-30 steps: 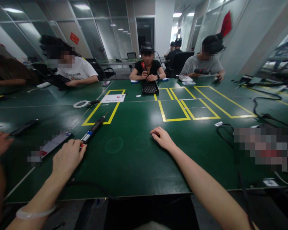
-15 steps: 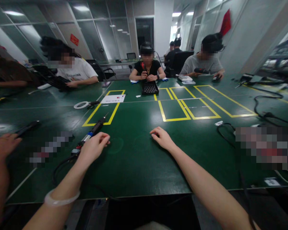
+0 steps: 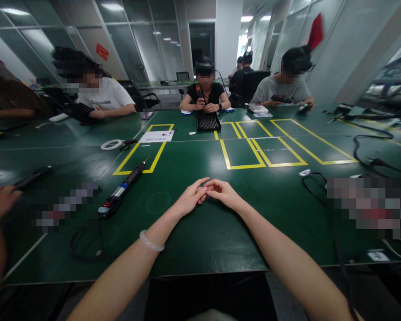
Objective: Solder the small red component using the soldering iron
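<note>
My left hand and my right hand meet above the middle of the green table, fingertips touching. The left index finger is stretched out, and its thumb lies against the right fingers. My right fingers are loosely bent, with a gap behind the thumb. No object shows in either hand, though the spot where the fingertips overlap is partly hidden. A pale bracelet circles my left wrist. Left of my hands lies an electric screwdriver, bit pointing away, its black cable looped toward the table's front edge.
Yellow tape rectangles mark the table ahead. A white paper sheet lies beyond the screwdriver. Across the table, a person holds a tool over a black tray. A co-worker's hand is at far left. Black cables run along the right.
My left hand has moved right, away from beside the screwdriver, until its fingers touch my right hand. My right hand has stayed in nearly the same place.
</note>
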